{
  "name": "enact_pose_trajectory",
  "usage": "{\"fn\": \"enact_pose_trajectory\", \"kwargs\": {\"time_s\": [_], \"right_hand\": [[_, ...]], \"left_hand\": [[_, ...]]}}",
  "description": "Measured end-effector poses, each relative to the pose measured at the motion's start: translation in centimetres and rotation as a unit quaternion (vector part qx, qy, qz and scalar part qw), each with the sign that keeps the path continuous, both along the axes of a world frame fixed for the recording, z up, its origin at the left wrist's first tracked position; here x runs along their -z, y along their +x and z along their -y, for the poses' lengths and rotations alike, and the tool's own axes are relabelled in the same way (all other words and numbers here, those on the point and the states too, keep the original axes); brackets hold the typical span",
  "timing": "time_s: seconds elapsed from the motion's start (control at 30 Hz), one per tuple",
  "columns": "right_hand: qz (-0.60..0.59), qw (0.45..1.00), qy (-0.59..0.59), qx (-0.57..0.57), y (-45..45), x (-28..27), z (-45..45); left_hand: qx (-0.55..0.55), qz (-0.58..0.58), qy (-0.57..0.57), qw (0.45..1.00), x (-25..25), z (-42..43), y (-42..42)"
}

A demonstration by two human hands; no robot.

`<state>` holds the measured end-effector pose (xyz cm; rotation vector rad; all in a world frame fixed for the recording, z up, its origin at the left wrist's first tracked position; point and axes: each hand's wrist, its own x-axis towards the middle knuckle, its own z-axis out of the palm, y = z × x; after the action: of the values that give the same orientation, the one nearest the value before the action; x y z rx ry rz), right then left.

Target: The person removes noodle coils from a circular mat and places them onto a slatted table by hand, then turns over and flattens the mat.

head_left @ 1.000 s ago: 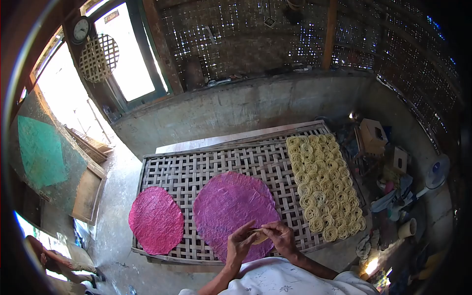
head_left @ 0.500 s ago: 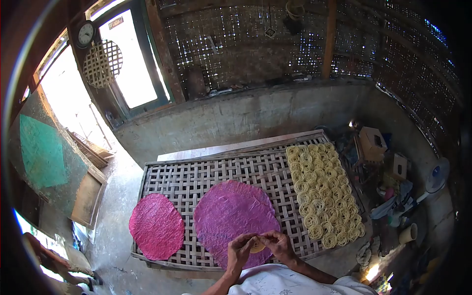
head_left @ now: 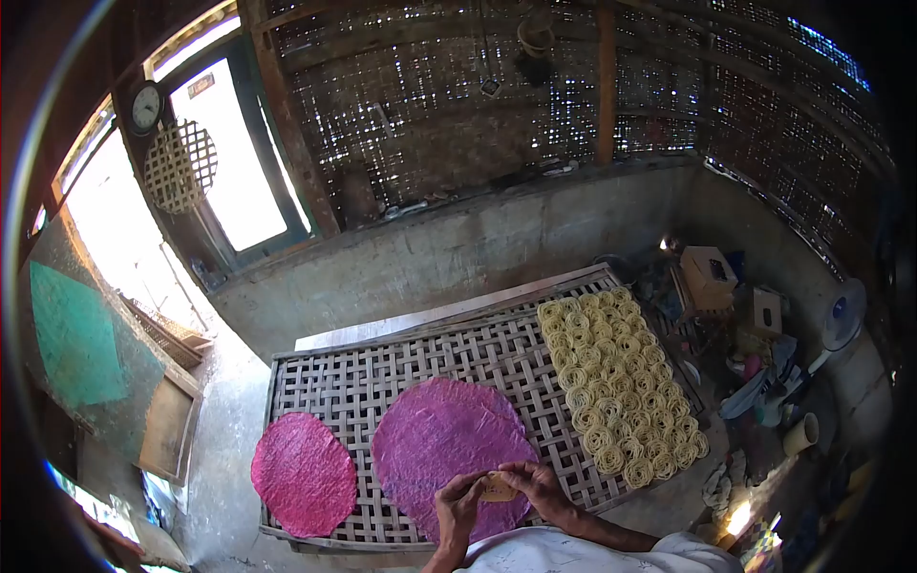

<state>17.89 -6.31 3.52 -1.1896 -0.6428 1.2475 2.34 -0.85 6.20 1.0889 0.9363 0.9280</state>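
Observation:
My left hand [head_left: 458, 506] and my right hand [head_left: 540, 485] meet over the lower part of a large purple round sheet [head_left: 449, 430]. Between them, fingers closed on its edges, they hold a small yellowish coil [head_left: 498, 488]. The sheet lies on a woven lattice rack [head_left: 325, 377]. Left of it lies a smaller pink round sheet [head_left: 304, 476]. Rows of pale yellow coiled strand nests [head_left: 621, 382] cover the rack's right end.
Beyond the rack runs a low concrete wall [head_left: 458, 246]. At the right stand a fan [head_left: 842, 315], cardboard boxes [head_left: 709, 277] and a cup [head_left: 800, 435]. A green-painted panel [head_left: 76, 334] stands at the left.
The view has tilted upward, so the rack and sheets sit lower in it. My hands stay together on the small coil, which now shows flatter between them. The person at the lower left has mostly left the view.

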Motion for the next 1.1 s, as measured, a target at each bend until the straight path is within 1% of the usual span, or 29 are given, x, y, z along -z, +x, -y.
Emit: {"fn": "enact_pose_trajectory", "kwargs": {"time_s": [0.13,0.27,0.37,0.43,0.47,0.57,0.67,0.77,0.87,0.97,1.07,1.1], "right_hand": [[-0.052,0.998,0.0,-0.038,0.0,0.3,-0.1],[0.01,1.0,-0.014,-0.024,0.3,0.7,-0.2],[0.055,0.998,-0.011,-0.017,0.3,-0.2,-0.2],[0.092,0.996,0.001,-0.017,0.2,-0.3,-0.1],[0.089,0.996,-0.009,-0.02,0.2,-0.3,-0.1],[0.072,0.997,-0.023,-0.029,0.1,0.2,0.0],[0.05,0.998,-0.024,-0.043,0.1,0.3,0.0],[0.041,0.998,-0.029,-0.045,-0.1,-0.5,0.0],[0.038,0.998,-0.013,-0.041,-0.2,0.7,-0.3],[0.068,0.997,-0.022,-0.043,0.1,2.2,-0.2],[0.082,0.996,-0.021,-0.004,0.1,2.5,-0.2],[0.07,0.997,-0.017,-0.003,0.0,2.8,-0.2]], "left_hand": [[0.017,0.001,0.03,0.999,0.7,-0.2,0.0],[0.026,-0.046,0.034,0.998,1.1,-0.3,0.0],[-0.002,0.014,0.003,1.0,0.6,0.0,1.1],[0.031,-0.072,0.09,0.993,0.0,-0.2,0.6],[0.047,-0.114,0.132,0.983,-0.2,-0.3,0.5],[0.038,-0.136,0.152,0.978,1.2,-0.4,0.3],[0.056,-0.153,0.143,0.976,0.8,-0.4,0.0],[0.118,-0.205,0.081,0.968,1.3,-0.9,-0.7],[0.056,-0.198,0.206,0.957,2.5,-0.7,-0.5],[0.023,-0.12,0.159,0.98,0.2,0.1,0.2],[0.006,-0.097,0.115,0.989,0.6,0.4,0.2],[0.001,-0.088,0.099,0.991,1.4,0.5,0.1]]}}
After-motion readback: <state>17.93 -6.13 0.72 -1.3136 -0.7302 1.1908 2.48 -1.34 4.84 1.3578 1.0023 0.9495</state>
